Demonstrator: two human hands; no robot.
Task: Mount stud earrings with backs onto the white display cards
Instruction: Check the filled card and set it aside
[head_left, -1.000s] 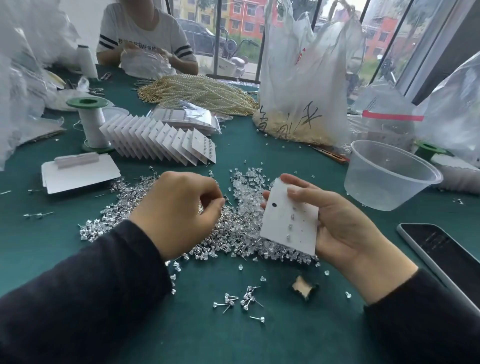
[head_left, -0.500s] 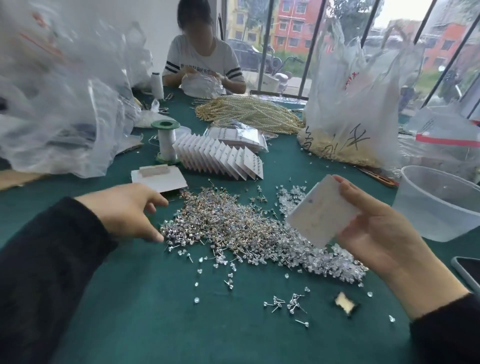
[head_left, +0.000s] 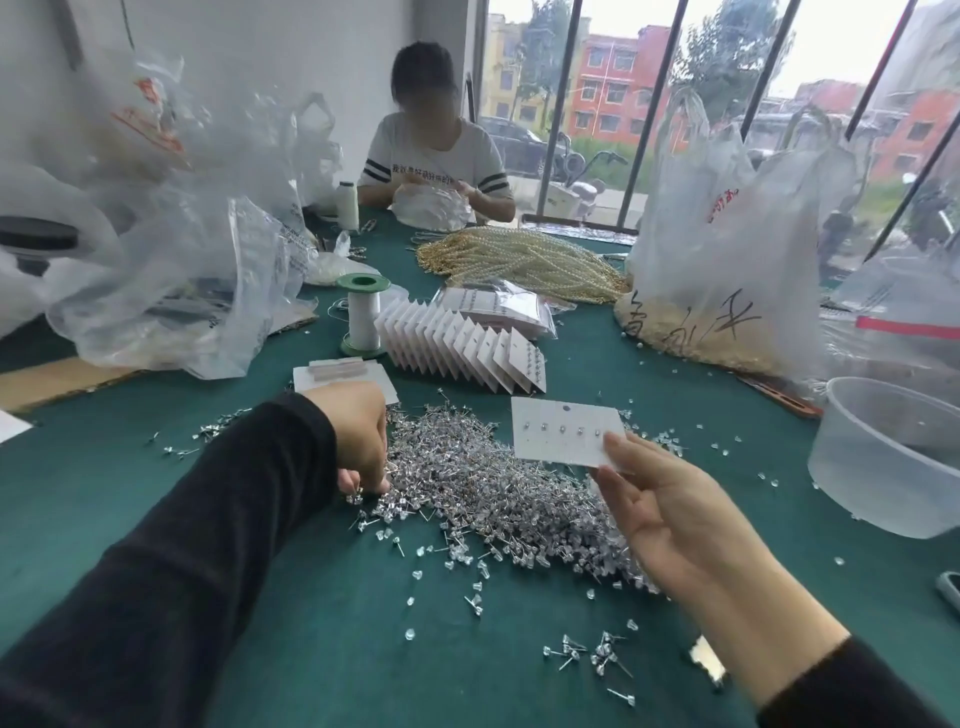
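My right hand (head_left: 670, 514) pinches the lower right corner of a white display card (head_left: 563, 431) and holds it above the table; a row of several studs sits in the card. A wide pile of silver stud earrings and clear backs (head_left: 493, 483) covers the green table (head_left: 311, 623) between my hands. My left hand (head_left: 358, 441) reaches down into the pile's left edge with its fingers curled, pinching at studs there. Whether a stud is between its fingertips I cannot make out.
A fanned row of filled cards (head_left: 462, 345) and a green-capped spool (head_left: 362, 312) stand behind the pile. A blank card stack (head_left: 337, 376) lies by my left hand. A clear plastic bowl (head_left: 893, 457) sits at right. Plastic bags, pearl strands and another person occupy the far side.
My left hand has moved from the left of the pile into its edge and curled its fingers. My right hand has turned the card so its stud row faces me.
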